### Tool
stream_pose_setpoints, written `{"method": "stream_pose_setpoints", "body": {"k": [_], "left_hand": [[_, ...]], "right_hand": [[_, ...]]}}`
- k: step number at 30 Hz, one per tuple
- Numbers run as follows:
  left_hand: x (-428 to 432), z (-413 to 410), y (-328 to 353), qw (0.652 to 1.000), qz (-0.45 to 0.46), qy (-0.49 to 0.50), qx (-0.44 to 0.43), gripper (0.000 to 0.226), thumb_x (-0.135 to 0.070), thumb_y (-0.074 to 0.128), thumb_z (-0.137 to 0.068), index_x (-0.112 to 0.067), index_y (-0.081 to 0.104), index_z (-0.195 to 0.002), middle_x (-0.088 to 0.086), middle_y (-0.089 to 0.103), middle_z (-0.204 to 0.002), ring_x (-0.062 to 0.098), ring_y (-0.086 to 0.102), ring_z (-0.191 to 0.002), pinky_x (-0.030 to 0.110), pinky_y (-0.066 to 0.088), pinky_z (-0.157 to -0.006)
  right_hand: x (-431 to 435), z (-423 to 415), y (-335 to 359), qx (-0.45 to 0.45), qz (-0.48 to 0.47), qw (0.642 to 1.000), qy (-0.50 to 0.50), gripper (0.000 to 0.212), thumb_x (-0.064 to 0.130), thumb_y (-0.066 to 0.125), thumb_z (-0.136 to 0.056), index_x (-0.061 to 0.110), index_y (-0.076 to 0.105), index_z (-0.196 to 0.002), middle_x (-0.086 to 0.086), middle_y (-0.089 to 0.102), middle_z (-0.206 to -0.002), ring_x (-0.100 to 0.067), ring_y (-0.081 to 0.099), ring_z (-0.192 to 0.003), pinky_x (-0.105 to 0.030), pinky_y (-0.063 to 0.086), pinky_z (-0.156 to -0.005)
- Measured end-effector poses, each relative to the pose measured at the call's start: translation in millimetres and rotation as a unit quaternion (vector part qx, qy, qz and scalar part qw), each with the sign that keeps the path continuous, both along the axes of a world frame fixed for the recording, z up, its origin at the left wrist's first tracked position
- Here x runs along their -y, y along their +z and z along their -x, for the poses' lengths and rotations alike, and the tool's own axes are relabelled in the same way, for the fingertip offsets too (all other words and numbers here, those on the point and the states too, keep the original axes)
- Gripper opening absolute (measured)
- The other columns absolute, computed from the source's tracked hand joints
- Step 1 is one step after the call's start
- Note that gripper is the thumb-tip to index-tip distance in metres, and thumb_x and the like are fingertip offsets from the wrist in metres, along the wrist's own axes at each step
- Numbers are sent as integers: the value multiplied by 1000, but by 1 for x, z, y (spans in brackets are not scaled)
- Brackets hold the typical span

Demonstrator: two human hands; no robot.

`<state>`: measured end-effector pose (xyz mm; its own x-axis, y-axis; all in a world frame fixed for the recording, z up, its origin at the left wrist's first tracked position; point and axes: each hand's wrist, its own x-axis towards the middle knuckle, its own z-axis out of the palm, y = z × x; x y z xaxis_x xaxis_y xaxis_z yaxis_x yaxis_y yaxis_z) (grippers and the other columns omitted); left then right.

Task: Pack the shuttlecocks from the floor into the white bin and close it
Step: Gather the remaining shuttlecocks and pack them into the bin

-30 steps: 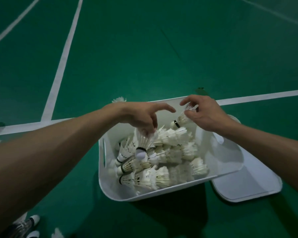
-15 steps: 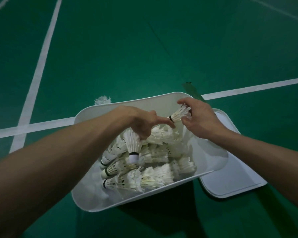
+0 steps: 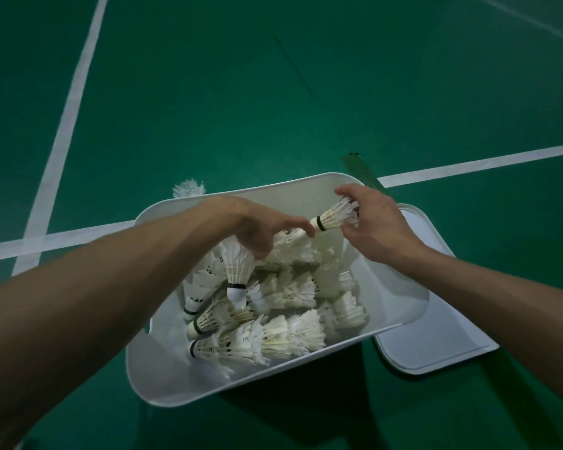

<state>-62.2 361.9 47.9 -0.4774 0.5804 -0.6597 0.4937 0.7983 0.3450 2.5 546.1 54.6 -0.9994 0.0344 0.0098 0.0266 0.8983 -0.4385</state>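
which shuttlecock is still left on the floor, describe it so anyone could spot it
Start at the white bin on the green court. Look just past its far left corner, near the white court line. The stray shuttlecock lies there on the floor, only its feather skirt showing above the rim, the one outside the bin.

Smooth white plastic for the bin [image 3: 163, 378], a little shiny on the rim. Same smooth white plastic for the lid [image 3: 436, 345] beside it. Soft, fluffy white feathers on the shuttlecocks [image 3: 286, 332], with round, smooth-looking tips and thin dark bands. Matt green floor [image 3: 208, 92], flat and smooth, with painted white lines [image 3: 69, 102] across it.
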Motion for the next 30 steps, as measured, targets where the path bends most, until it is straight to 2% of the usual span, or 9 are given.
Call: {"method": "stream_pose_setpoints", "body": {"k": [3, 9, 13, 17, 19, 21, 26, 28, 30], "left_hand": [[12, 3, 0, 1000, -17, 8, -11, 98, 13, 59, -75, -46, 19, -142, 2, 29, -149, 18, 48, -113, 28, 54, -76], [17, 3, 0, 998, -48, 20, 19, 97, 9, 65, -74, -46, 21, -142, 2, 27, -149, 18, 32, -133, 32, 42, -94], [21, 3, -2, 998, -59, 18, 26, 102, 6, 68, -73, -50, 17, -142, -1, 23, -154, 18, 24, -140, 39, 33, -109], [28, 3, 3, 997, -73, 25, -1, 104, 1, 72, -75, -50, 12, -144, 2, 27, -153, 17, 36, -130, 31, 37, -97], [33, 5, 9, 995, -93, 38, -7, 103, 1, 73, -76, -49, 14, -144, 2, 31, -150, 8, 49, -102, 23, 42, -84], [39, 7, 17, 991, -118, 56, 7, 98, 1, 73, -76, -48, 20, -142, 1, 37, -145, 5, 51, -79, 19, 46, -70], [49, 4, 28, 980, -178, 93, 14, 83, -4, 74, -77, -42, 32, -138, 0, 57, -120, 8, 67, -85, 31, 56, -81], [48, 0, 29, 975, -200, 98, -2, 79, -4, 73, -78, -41, 34, -136, -1, 62, -108, 9, 68, -84, 33, 57, -81], [44, -5, 29, 971, -222, 93, -14, 78, -4, 73, -79, -40, 34, -136, -2, 64, -102, 9, 68, -82, 31, 58, -78]], "right_hand": [[5, 1, 1, 11, 11, 1000, -3, 55, 0, 58, -82, 16, 51, -135, -5, 57, -131, -22, 51, -120, -28, 37, -101], [11, 3, -21, 92, 170, 979, -71, 54, 1, 68, -79, 21, 57, -128, -1, 59, -115, -14, 60, -86, -19, 47, -66], [23, 10, -37, 131, 231, 962, -61, 57, 4, 73, -79, 18, 55, -131, -5, 58, -118, -18, 61, -99, -28, 53, -82], [32, 20, -41, 157, 221, 961, -48, 61, 0, 66, -85, 12, 45, -141, -8, 52, -137, -22, 53, -121, -34, 45, -102], [31, 23, -39, 170, 214, 961, -50, 64, -2, 63, -86, 14, 41, -144, -10, 53, -134, -23, 56, -115, -34, 48, -98], [26, 24, -36, 177, 200, 962, -49, 68, 0, 64, -84, 19, 39, -144, -8, 56, -120, -23, 61, -100, -36, 54, -87], [13, 20, -21, 132, 72, 988, -28, 62, 11, 67, -80, 24, 44, -136, -2, 59, -115, -19, 60, -97, -35, 52, -87], [13, 14, -12, 77, 95, 992, -31, 53, 14, 70, -79, 25, 50, -127, 1, 59, -108, -17, 60, -91, -36, 54, -83], [17, 6, -3, 57, 174, 983, -9, 51, 17, 75, -77, 28, 52, -121, 3, 60, -104, -15, 62, -89, -34, 56, -80]]}}
